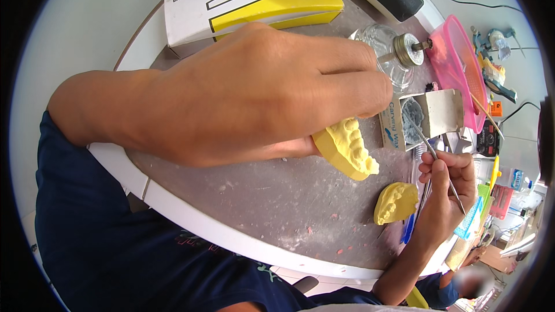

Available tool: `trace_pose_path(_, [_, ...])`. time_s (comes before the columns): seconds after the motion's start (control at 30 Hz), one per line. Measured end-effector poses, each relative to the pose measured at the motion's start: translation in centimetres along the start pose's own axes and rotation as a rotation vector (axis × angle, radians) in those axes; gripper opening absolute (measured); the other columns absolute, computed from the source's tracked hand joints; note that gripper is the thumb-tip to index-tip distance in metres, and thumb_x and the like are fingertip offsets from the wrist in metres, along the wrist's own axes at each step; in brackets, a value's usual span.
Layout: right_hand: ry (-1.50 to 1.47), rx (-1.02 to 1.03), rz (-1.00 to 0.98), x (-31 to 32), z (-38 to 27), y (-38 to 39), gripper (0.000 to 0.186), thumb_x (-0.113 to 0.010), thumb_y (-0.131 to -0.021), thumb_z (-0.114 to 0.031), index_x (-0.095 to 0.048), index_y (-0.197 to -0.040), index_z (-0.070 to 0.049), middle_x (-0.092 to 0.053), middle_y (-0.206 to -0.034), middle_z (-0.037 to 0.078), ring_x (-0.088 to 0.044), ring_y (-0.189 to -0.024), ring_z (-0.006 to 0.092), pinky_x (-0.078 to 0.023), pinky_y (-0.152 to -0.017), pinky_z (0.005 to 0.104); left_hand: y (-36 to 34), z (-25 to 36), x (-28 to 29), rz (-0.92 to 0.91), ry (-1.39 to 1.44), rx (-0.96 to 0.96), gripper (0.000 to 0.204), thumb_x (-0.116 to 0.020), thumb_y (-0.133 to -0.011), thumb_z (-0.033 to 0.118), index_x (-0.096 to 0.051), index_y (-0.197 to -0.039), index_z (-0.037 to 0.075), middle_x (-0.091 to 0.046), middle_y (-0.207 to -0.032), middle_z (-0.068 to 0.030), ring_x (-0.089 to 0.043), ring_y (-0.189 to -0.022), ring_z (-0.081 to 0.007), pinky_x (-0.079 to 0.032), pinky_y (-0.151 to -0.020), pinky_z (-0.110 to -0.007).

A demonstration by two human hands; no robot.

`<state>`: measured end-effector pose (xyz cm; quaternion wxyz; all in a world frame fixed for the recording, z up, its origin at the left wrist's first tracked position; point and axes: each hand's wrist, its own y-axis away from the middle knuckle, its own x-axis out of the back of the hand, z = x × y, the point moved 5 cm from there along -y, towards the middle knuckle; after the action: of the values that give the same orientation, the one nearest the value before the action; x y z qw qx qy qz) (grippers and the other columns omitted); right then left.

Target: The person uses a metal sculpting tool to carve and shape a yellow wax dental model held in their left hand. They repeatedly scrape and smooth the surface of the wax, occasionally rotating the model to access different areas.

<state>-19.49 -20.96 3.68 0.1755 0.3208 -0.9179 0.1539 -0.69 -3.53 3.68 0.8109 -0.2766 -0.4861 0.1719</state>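
My left hand [272, 81] fills the middle of the view, back of the hand up, fingers bent over a yellow dental cast [347, 153]. The row of teeth on this cast shows beyond my fingers; its other end and my fingertips are hidden. My right hand [444, 196] grips a thin metal wax carver [431, 149] between thumb and fingers. The carver's upper tip reaches into a small open box [444, 111], at a grey-blue waxy mass [411, 117]. A second yellow dental cast [398, 203] lies on the worktop, just left of my right hand.
A white and yellow carton [272, 0] lies at the back. Right of it stands a glass spirit lamp [384, 46], beside a pink basket [457, 69]. A blue pen [408, 228] lies near the white table edge [272, 257]. Another person [442, 292] is at lower right.
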Motion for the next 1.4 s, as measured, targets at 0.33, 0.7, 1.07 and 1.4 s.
trace_pose_path(0.33, [0.014,0.014,0.01,-0.1,-0.2,0.2,0.006,-0.062,-0.089,-0.001,-0.058,-0.092,0.001,-0.069,-0.082,0.012,-0.066,-0.071,0.0117,-0.052,-0.064,0.0205,0.0,0.0,0.1,-0.002,-0.023,0.013,0.04,-0.084,-0.057,0.01,-0.061,-0.09,0.005,-0.063,-0.091,-0.0073,-0.064,-0.079,-0.0221,-0.052,-0.065,-0.029])
trace_pose_path(0.7, [0.02,0.004,0.02,-0.1,-0.3,0.2,0.006,-0.062,-0.089,-0.002,-0.058,-0.092,0.002,-0.07,-0.083,0.013,-0.066,-0.071,0.0122,-0.053,-0.066,0.0214,-0.1,-0.5,0.3,-0.06,0.078,0.104,0.038,-0.081,-0.064,0.003,-0.058,-0.093,0.003,-0.061,-0.095,-0.0085,-0.064,-0.078,-0.0204,-0.054,-0.066,-0.027])
trace_pose_path(1.07, [-0.046,0.164,0.103,0.7,-0.8,0.8,0.009,-0.061,-0.09,-0.006,-0.058,-0.094,0.001,-0.067,-0.085,0.013,-0.063,-0.069,0.0124,-0.05,-0.062,0.0219,0.4,-0.6,0.3,-0.054,0.06,0.097,0.037,-0.079,-0.066,0.002,-0.056,-0.095,0.005,-0.058,-0.096,-0.006,-0.061,-0.08,-0.0236,-0.052,-0.067,-0.031])
trace_pose_path(1.4, [-0.18,0.399,-0.016,-0.9,-4.6,-0.6,0.012,-0.054,-0.094,-0.002,-0.058,-0.104,0.003,-0.068,-0.094,0.015,-0.066,-0.082,0.0147,-0.052,-0.074,0.0233,0.5,-0.4,0.0,-0.024,0.019,0.041,0.041,-0.076,-0.067,0.005,-0.054,-0.101,0.006,-0.053,-0.102,-0.0066,-0.06,-0.085,-0.0254,-0.052,-0.067,-0.034])
